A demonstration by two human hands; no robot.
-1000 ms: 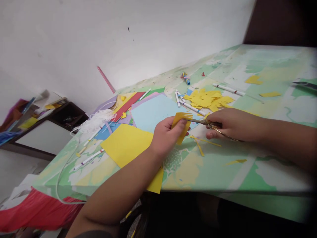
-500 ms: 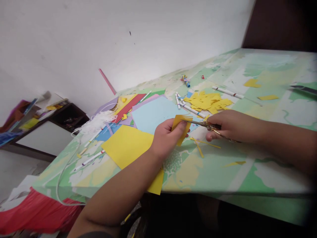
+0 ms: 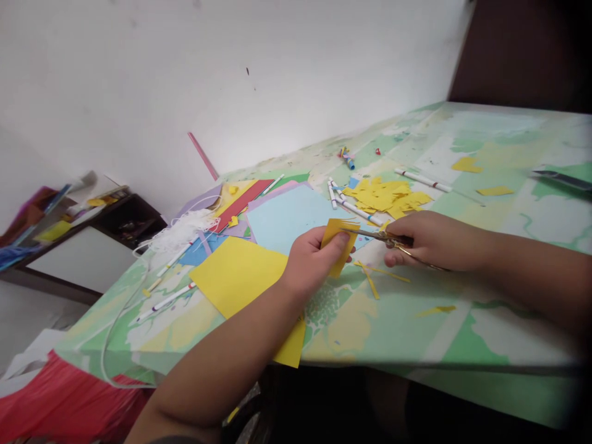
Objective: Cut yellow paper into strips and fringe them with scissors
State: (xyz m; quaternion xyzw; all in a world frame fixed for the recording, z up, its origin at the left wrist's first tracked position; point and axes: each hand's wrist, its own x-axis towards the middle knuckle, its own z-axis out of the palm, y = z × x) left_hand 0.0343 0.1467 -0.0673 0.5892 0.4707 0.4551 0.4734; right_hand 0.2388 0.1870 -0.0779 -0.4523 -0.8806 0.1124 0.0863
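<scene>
My left hand (image 3: 319,253) pinches a small yellow paper piece (image 3: 333,237), whose upper edge is cut into thin strips. In my right hand (image 3: 423,237) is a pair of scissors (image 3: 392,239), its blades reaching left across the paper's fringed edge. Beneath my left forearm lies a large yellow sheet (image 3: 240,271), one corner of it hanging past the table's front edge. Thin yellow strips (image 3: 370,282) rest on the tablecloth below the scissors. Behind my hands sits a heap of yellow paper scraps (image 3: 386,196).
Several markers lie about, among them a white marker (image 3: 423,180) at the right. A light blue sheet (image 3: 291,216) tops other coloured papers, beside tangled white string (image 3: 192,222). At the far right is a dark-bladed tool (image 3: 562,179). A low cabinet (image 3: 87,259) stands left of the table.
The camera view has shifted slightly. The scissors' blades now look closer together at the paper's fringe; both hands keep the same holds.
</scene>
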